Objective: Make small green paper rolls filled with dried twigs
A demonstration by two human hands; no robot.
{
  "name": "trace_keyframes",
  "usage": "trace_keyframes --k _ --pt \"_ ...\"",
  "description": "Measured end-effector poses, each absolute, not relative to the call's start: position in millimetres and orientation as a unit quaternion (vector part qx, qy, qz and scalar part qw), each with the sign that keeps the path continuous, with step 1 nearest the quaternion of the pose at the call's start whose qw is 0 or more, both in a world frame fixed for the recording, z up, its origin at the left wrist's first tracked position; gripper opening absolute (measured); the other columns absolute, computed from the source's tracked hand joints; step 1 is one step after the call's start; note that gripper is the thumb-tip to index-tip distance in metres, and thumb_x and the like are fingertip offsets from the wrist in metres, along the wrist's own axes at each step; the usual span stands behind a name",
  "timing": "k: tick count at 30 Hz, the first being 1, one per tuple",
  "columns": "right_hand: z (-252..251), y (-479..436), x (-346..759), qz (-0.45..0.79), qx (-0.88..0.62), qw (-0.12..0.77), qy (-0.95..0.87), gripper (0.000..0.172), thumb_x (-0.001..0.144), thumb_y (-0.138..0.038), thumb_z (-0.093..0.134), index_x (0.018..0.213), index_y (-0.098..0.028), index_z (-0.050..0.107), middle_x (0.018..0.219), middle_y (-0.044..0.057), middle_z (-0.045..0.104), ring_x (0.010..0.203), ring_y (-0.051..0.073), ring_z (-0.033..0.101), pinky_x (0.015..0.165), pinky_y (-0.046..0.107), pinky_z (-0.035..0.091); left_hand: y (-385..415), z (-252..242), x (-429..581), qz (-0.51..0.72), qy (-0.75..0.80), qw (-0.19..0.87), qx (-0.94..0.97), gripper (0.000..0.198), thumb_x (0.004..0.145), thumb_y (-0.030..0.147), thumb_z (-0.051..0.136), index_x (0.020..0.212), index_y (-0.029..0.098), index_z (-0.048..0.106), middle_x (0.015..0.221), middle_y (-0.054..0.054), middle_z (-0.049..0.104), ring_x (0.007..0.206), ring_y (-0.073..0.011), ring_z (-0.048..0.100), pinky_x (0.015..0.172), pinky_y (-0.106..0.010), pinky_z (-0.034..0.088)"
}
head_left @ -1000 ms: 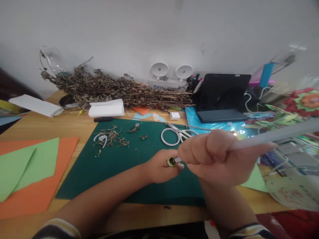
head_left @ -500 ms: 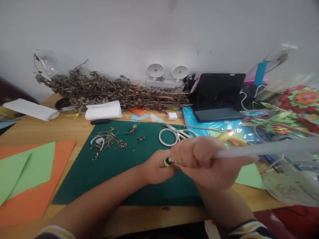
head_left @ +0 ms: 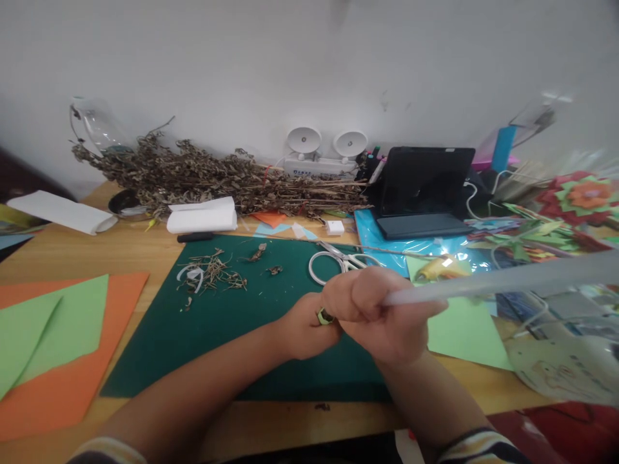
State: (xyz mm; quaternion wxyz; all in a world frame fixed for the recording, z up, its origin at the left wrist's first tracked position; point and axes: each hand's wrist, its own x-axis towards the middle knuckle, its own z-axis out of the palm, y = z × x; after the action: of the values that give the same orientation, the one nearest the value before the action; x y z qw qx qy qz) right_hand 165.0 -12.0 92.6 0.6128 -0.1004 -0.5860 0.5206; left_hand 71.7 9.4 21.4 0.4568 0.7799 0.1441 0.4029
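Note:
My left hand (head_left: 309, 325) is closed around a green paper tube (head_left: 323, 316) with dark material in its open end. My right hand (head_left: 384, 312) is wrapped round a long, whitish translucent rod (head_left: 503, 277) that runs out of view at the right. This hand presses up against the left one at the tube's mouth and covers part of it. Both are held over a green cutting mat (head_left: 159, 348). Just beyond them lie white-handled scissors (head_left: 325, 265). Dry stem bits (head_left: 213, 270) are scattered on the mat's left part.
Bundled dried plants (head_left: 207, 174) lie along the wall, before a twin-lamp light (head_left: 319, 164). A paper roll (head_left: 203, 216) stands left of centre. Orange paper (head_left: 120, 303) and green sheets lie left. On the right are a tablet (head_left: 428, 180), green paper (head_left: 469, 335) and a yellow tool (head_left: 440, 267).
My right hand has moved left and slightly down with the rod, closer against the left hand. The rod's end at the tube's mouth is now hidden. My left hand stays nearly in place.

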Motion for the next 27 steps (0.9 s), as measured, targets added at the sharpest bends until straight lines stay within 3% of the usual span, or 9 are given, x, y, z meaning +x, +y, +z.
trace_keyframes --k 6,16,27 --pt "99.9 -11.9 168.8 0.547 -0.087 0.637 -0.537 0.047 0.074 -0.054 0.043 0.049 -0.018 0.026 0.043 -0.006 0.021 0.037 0.005 0.020 0.036 0.023 0.016 10.7 20.9 74.9 0.414 0.159 0.467 0.765 0.011 0.068 0.018 0.042 0.064 0.012 0.050 0.059 0.000 0.050 0.057 -0.0092 0.044 0.054 -0.020 0.042" --pt "100.5 -14.5 165.9 0.553 -0.067 0.631 -0.540 0.046 0.075 -0.052 0.042 0.049 -0.018 0.024 0.043 -0.005 0.025 0.038 0.006 0.025 0.038 0.023 0.021 13.4 21.3 74.9 0.357 0.208 0.517 0.750 0.006 0.066 0.012 0.049 0.060 0.014 0.051 0.065 0.000 0.057 0.067 -0.0110 0.050 0.066 -0.023 0.046" --pt "94.7 -12.9 163.6 0.562 -0.052 0.613 -0.553 0.046 0.078 -0.051 0.039 0.048 -0.018 0.027 0.044 -0.006 0.025 0.040 0.005 0.029 0.040 0.022 0.024 11.4 13.6 68.1 0.349 0.253 0.515 0.741 0.015 0.070 0.011 0.042 0.059 0.017 0.052 0.057 0.003 0.056 0.069 -0.0099 0.054 0.058 -0.017 0.045"
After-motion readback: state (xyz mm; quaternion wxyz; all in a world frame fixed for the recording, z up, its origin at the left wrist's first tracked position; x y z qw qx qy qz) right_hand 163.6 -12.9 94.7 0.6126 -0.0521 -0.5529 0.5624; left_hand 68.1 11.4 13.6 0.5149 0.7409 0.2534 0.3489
